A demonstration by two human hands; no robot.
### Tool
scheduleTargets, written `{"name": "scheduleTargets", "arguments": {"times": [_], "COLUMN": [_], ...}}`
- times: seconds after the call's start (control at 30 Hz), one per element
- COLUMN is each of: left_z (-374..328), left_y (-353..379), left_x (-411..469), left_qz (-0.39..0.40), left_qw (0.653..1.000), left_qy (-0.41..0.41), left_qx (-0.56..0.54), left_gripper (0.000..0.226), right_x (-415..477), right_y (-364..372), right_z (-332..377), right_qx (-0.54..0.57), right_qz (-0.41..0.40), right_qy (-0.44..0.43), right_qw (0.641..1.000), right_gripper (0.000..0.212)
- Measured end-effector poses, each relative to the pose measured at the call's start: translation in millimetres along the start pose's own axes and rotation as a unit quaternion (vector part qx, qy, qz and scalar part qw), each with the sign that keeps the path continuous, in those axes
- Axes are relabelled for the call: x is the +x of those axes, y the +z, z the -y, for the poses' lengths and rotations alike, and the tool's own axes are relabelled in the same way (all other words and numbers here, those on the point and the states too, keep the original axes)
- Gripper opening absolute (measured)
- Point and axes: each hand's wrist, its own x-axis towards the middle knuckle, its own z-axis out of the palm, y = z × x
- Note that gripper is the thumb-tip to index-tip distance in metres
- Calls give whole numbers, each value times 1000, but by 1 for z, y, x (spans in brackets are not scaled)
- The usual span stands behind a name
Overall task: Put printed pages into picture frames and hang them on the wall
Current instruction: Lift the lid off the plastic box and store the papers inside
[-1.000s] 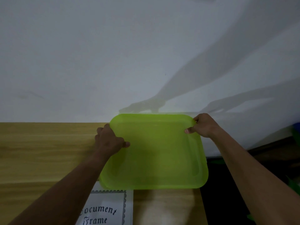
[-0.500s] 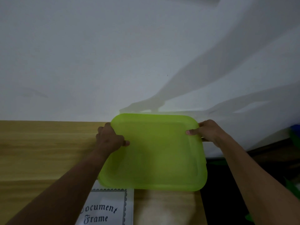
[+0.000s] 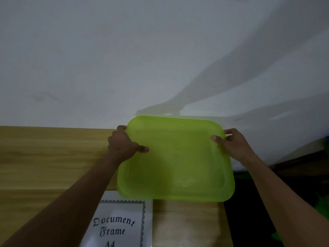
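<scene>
Head view: a translucent green tray is held by both hands over the right end of a wooden surface, close to a white wall. The left hand grips the tray's left edge near the far corner. Its thumb lies on the tray's upper face and its fingers curl round the rim. The right hand grips the right edge the same way, thumb on top and fingers wrapped behind the rim. Whether the tray rests on the surface or is lifted off it cannot be told.

The frame lies flat on the surface at the bottom of the picture, nearer the person than the tray. Its sheet has an ornate border and reads "Document Frame A4". The tray's near left corner covers the frame's top edge, and the left forearm crosses the frame's left side. The arms cast shadows on the wall above the tray. To the right of the surface the scene is dark, with blurred green shapes at the far right.
</scene>
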Motion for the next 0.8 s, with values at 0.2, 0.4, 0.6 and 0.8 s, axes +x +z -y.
{"name": "scheduleTargets", "arguments": {"times": [0.2, 0.4, 0.6, 0.8], "left_z": [5, 9, 5, 9], "left_y": [-9, -13, -23, -37], "left_x": [-9, -14, -19, -22], "left_qz": [28, 64, 80, 86], "left_qw": [998, 996, 995, 995], "left_qy": [40, 66, 61, 36], "left_qx": [-27, -7, -18, -26], "left_gripper": [109, 98, 117, 137], "right_x": [-8, -16, -37, -55], "right_y": [7, -6, -5, -6], "right_z": [-7, -12, -8, -4], "right_qx": [2, 89, 109, 156], "right_qz": [-17, 40, 49, 59], "right_qy": [3, 42, 23, 7], "right_qw": [1000, 994, 993, 986], "right_gripper": [43, 48, 65, 65]}}
